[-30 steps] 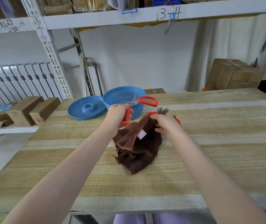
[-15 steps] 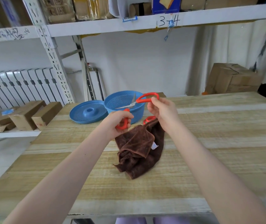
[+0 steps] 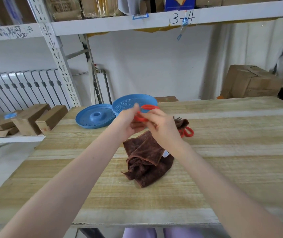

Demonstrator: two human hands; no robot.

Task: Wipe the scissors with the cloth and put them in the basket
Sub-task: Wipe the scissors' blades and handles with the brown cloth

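Both of my hands meet just in front of the blue basket [image 3: 151, 101]. They hold a pair of red-handled scissors [image 3: 148, 107] between them, blurred by motion. My left hand [image 3: 128, 125] grips the lower handle, and my right hand [image 3: 162, 128] pinches the handles from the right. The blades are hidden behind my fingers. The brown cloth [image 3: 147, 160] lies bunched on the table under my hands, its top edge rising toward my left hand. A second pair of red-handled scissors [image 3: 187, 132] lies on the table to the right, its blades under a fold of cloth.
A blue lid [image 3: 94, 117] lies left of the basket on the wooden table [image 3: 231, 152]. Wooden blocks [image 3: 32, 119] sit on a low shelf at the left. A cardboard box [image 3: 250, 81] stands behind the table at the right, and a metal shelf runs overhead.
My right hand has dropped from the raised upper handle and closed in on my left hand. The two red handles have come together. The cloth has sunk lower onto the table.
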